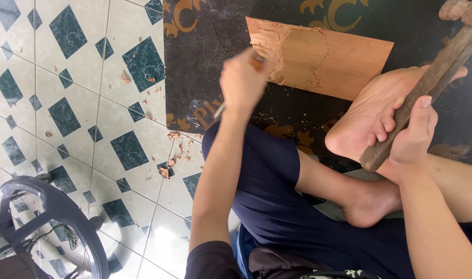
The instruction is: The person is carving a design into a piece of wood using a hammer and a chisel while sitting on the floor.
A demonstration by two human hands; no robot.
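Carving is under way on the flat rectangular reddish-brown wooden panel [339, 64], which lies on the dark patterned floor mat [205, 57] near that mat's left edge, where it meets the pale tiled floor with dark green diamonds [81, 119]. A rounded figure outline is already cut into the panel's left half, with a roughened strip along its left edge.

The left hand [241, 82] is closed in a fist around a slim chisel with an orange collar [256, 63]; the cutting end meets the panel at its left edge, though the tip itself is hidden by the hand, so the exact contact point cannot be confirmed. The right hand [414, 132] wraps its fingers fully around the handle of a long, worn brown wooden mallet [427, 85], raised above the bare foot [375, 111] that rests at the panel's lower right edge.

For a clean cut, judge as follows:
- Keep the chisel tilted low along the outline, not upright, so chips lift instead of splitting.
- Strike with short, light blows; a heavy blow risks overrunning the outline.
- Keep the foot bearing against the panel so it does not slide on the mat.
- Keep toes away from the mallet's path.

Wood chips [166, 170] lie scattered on the tiles beside the mat's lower left edge.
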